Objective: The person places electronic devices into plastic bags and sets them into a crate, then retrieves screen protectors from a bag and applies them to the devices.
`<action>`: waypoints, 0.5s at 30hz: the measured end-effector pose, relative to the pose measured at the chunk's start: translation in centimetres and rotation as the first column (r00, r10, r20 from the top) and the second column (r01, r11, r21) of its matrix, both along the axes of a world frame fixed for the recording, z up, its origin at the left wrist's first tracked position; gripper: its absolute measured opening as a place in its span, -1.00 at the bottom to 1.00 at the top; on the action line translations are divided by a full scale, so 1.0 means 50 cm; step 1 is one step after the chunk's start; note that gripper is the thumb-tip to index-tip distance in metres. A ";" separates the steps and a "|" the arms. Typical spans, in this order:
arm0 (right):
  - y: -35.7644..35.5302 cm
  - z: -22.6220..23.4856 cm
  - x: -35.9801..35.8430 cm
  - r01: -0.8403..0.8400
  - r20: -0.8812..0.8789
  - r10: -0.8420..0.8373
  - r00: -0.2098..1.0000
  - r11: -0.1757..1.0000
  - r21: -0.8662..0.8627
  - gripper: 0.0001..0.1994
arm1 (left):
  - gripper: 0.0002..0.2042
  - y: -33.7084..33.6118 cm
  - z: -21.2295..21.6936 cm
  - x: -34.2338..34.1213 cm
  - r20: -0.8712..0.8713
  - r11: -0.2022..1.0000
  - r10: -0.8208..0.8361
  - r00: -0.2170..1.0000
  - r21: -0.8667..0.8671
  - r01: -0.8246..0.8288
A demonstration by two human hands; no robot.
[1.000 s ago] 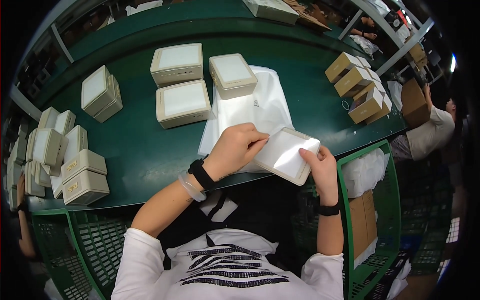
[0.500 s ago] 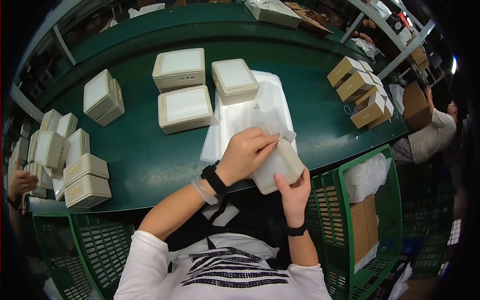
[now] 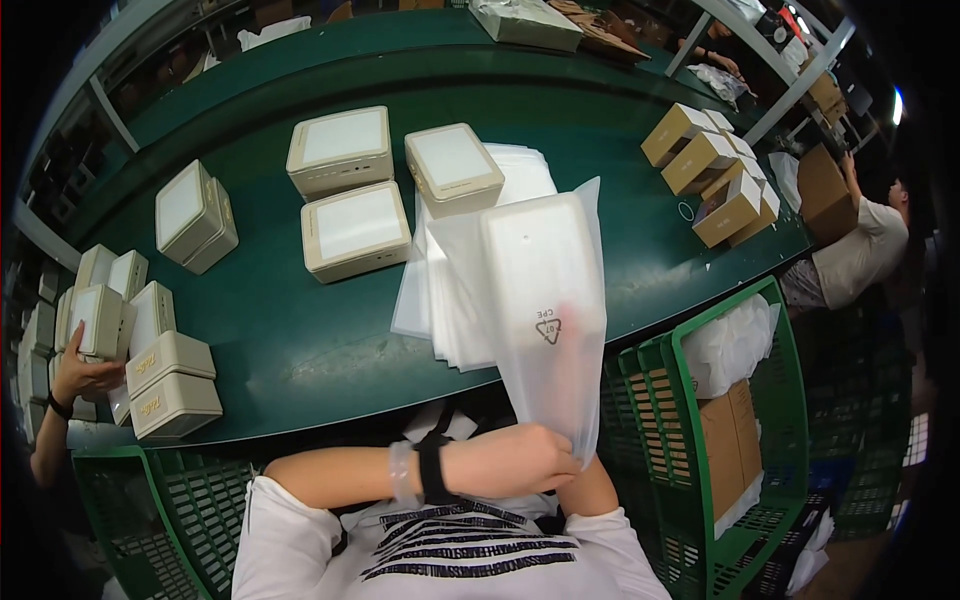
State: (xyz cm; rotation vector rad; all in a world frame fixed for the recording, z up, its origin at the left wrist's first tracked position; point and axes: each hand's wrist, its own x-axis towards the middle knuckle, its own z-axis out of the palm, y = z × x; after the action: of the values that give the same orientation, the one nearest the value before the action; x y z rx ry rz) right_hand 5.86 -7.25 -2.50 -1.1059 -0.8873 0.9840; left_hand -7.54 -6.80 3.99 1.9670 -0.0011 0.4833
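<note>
A cream rounded box (image 3: 535,245) lies inside a translucent plastic bag (image 3: 587,400), raised over the near table edge. Through the film my right hand (image 3: 572,345) shows hazily, reaching inside the bag with its fingers gripping the near end of the box. The bag's mouth comes down around my right forearm. My left hand (image 3: 515,460) is closed on the bag's near edge, in front of my chest. Beneath the box, a stack of flat white bags (image 3: 450,330) lies on the green table (image 3: 270,330).
Several cream boxes (image 3: 355,232) stand at centre and left. At far left, another person's hand (image 3: 85,375) touches one. Small brown cartons (image 3: 705,165) sit at right. Green crates (image 3: 795,440) flank me below the table; one holds cardboard and white film. Another person (image 3: 860,235) stands at right.
The bag has been drawn over the box and my right hand. My left hand has pulled its edge down toward my chest. At far left, the other person's hand has reached a box.
</note>
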 end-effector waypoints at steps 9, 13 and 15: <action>-0.025 0.171 0.082 -0.217 0.006 0.220 0.976 0.969 -0.119 -0.64 | -0.37 0.144 0.087 -0.150 -0.062 0.672 0.740 0.670 0.007 -0.741; -0.004 0.173 0.136 -0.248 -0.048 0.245 0.968 0.966 -0.068 -0.63 | -0.38 0.091 0.039 -0.088 -0.210 0.434 0.750 0.627 -0.560 -0.706; -0.007 0.111 0.160 0.370 -0.487 -0.268 0.832 0.920 0.126 -0.59 | -0.44 0.081 0.038 -0.097 -0.058 0.214 0.959 0.277 -0.492 -0.844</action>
State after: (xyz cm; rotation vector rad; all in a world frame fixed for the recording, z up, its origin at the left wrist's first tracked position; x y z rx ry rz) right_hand 13.84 -7.60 3.06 -0.7529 -0.3864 0.7957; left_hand -12.39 -2.77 5.87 1.2007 1.1236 1.4065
